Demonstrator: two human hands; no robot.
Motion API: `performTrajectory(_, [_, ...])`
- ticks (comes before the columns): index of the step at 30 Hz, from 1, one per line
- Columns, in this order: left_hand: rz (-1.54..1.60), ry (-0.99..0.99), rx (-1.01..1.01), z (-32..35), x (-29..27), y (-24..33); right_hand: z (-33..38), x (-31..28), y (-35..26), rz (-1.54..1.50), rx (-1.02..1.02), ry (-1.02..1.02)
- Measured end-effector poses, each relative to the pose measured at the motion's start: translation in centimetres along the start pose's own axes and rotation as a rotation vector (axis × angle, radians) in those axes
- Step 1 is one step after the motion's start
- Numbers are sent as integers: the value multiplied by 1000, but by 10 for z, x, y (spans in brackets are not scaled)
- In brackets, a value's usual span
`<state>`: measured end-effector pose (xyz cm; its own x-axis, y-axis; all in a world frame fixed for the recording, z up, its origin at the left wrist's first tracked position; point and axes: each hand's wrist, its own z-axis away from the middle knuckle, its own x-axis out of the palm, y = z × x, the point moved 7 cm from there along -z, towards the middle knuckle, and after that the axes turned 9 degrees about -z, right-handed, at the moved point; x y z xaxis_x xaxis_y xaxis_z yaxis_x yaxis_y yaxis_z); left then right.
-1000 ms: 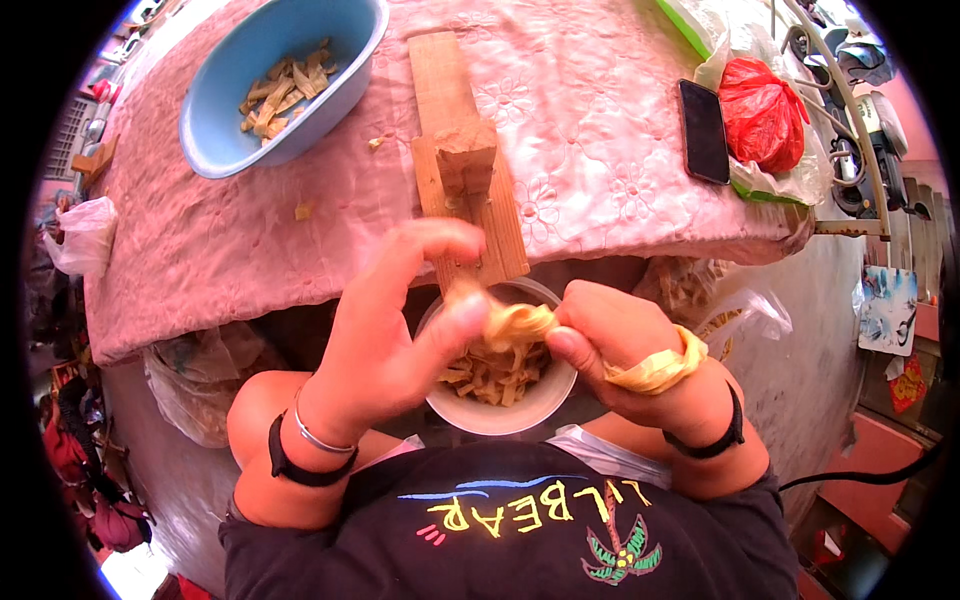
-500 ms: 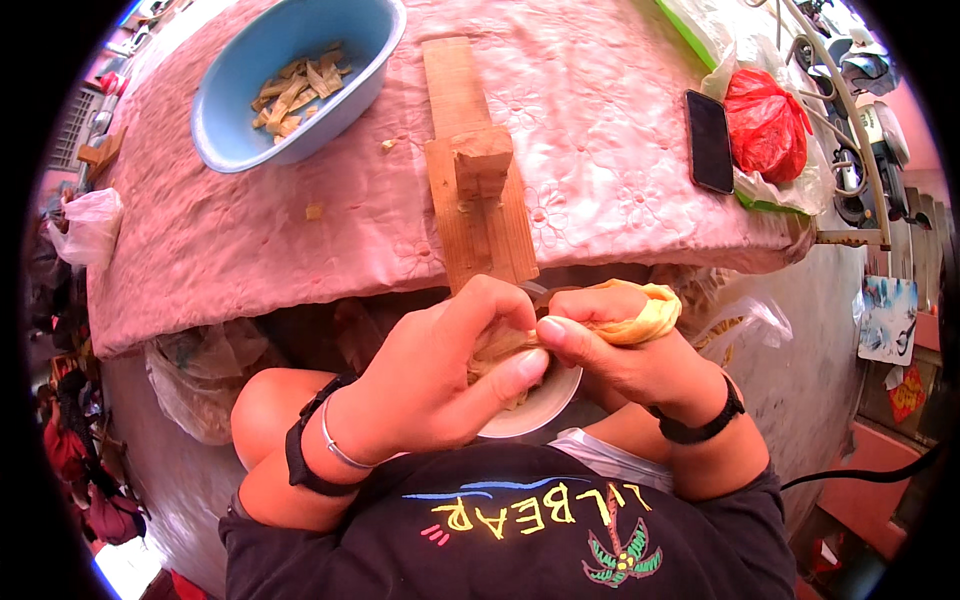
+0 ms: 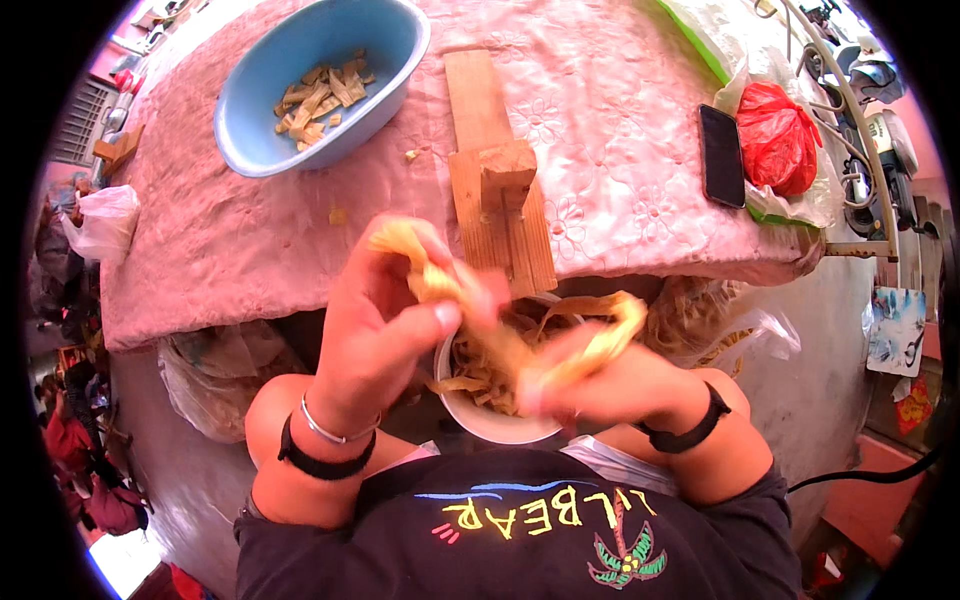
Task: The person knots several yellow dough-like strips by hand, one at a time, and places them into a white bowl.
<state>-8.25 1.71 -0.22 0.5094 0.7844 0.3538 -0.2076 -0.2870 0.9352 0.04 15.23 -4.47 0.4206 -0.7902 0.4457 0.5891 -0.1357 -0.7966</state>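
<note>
Both hands, left hand point(image 3: 385, 320) and right hand point(image 3: 600, 375), pinch a limp yellow strip point(image 3: 470, 300) above the white bowl point(image 3: 500, 425) at lower centre of the frame, and it may tear or drop beside the bowl if pulled hard.

Limp yellow strip point(image 3: 440, 280) over white bowl point(image 3: 490, 425)

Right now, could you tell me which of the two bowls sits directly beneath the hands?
The small white bowl of yellow strips, below the table edge; the big blue oval bowl sits far off on the pink tablecloth.
</note>
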Motion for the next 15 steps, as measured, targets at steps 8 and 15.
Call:
performTrajectory(8, [-156, -132, -285, 9, 20, -34, -10, -21, -36, -74, -315, 228])
performTrajectory(15, [-794, 97, -232, -16, -36, -38, -22, -81, -33, 85, -432, 619])
